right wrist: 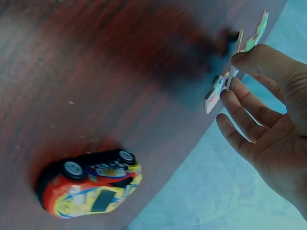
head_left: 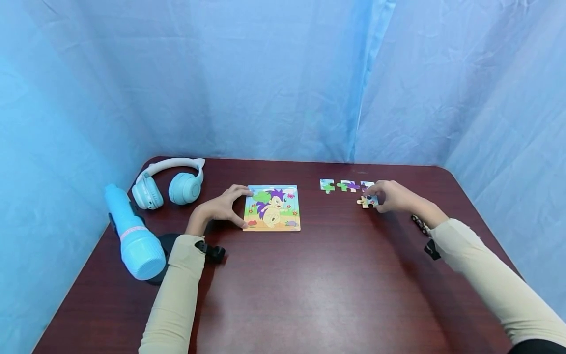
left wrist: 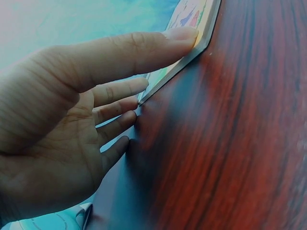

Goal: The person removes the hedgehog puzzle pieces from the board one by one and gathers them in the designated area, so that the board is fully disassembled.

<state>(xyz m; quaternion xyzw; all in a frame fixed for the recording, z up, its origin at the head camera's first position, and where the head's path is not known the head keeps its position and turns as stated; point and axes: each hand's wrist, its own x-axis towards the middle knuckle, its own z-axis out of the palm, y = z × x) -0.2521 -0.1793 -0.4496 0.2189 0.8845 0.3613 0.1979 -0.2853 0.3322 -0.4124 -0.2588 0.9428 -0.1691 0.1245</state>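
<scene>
A square puzzle board [head_left: 271,208] with a purple-spined hedgehog picture lies flat on the table. My left hand [head_left: 223,205] is spread along its left side, thumb on the near corner and fingertips at the far one. In the left wrist view that thumb [left wrist: 139,55] lies straight over the board's edge. Off to the right, my right hand [head_left: 393,195] pinches a jigsaw piece [head_left: 368,201] between thumb and fingers, seen edge-on in the right wrist view. Just beyond it are loose jigsaw pieces in a row, a green one [head_left: 327,185] and a green-and-purple one [head_left: 348,186] among them.
Cat-eared headphones [head_left: 184,188] sit at the back left. Nearer, a light-blue flashlight-shaped object [head_left: 137,241] leans over something black. A toy car [right wrist: 91,184], partly hidden by the right forearm in the head view, stands at the right. Blue curtains [head_left: 265,83] surround the table.
</scene>
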